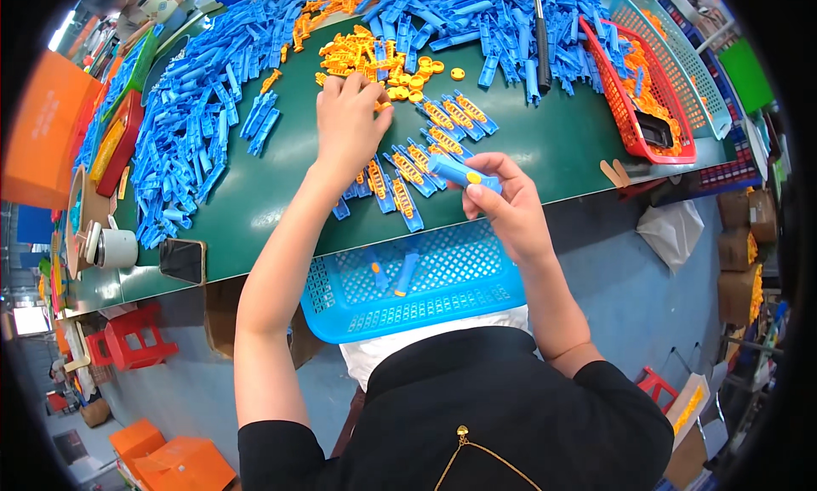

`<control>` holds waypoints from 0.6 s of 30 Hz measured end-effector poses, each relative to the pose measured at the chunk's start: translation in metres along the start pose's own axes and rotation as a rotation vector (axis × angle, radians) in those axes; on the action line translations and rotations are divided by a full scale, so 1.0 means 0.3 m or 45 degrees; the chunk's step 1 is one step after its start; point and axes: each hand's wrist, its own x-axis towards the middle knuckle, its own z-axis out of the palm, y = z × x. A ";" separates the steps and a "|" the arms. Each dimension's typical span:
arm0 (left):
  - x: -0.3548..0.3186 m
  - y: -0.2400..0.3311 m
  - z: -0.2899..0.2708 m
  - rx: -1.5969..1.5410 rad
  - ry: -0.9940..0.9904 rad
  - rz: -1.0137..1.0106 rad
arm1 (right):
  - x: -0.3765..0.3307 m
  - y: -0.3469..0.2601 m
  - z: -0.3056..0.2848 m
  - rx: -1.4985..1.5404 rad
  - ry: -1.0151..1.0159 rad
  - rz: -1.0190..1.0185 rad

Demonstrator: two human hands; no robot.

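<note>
Centrally, the right hand pinches a blue plastic piece with fingers curled around it, above the blue basket; the left hand, fingers loosely bent, touches orange parts on the green desk.

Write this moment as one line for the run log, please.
left hand: on orange pieces | right hand: holds blue part | blue basket: at table edge
</note>
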 end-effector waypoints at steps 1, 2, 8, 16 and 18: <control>-0.010 0.014 -0.025 -0.123 0.043 -0.010 | -0.003 -0.007 0.002 0.049 -0.020 0.054; -0.034 0.042 -0.058 -0.287 -0.007 -0.151 | -0.003 -0.011 0.008 0.054 -0.004 0.052; -0.223 0.233 -0.236 -1.367 -0.151 -0.792 | -0.031 0.000 0.075 -0.328 0.064 -0.175; -0.401 0.262 -0.244 -1.686 0.207 -1.087 | -0.038 -0.017 0.139 -0.721 -0.092 -0.503; -0.430 0.260 -0.239 -1.840 0.201 -1.160 | -0.033 -0.016 0.140 -0.726 -0.121 -0.551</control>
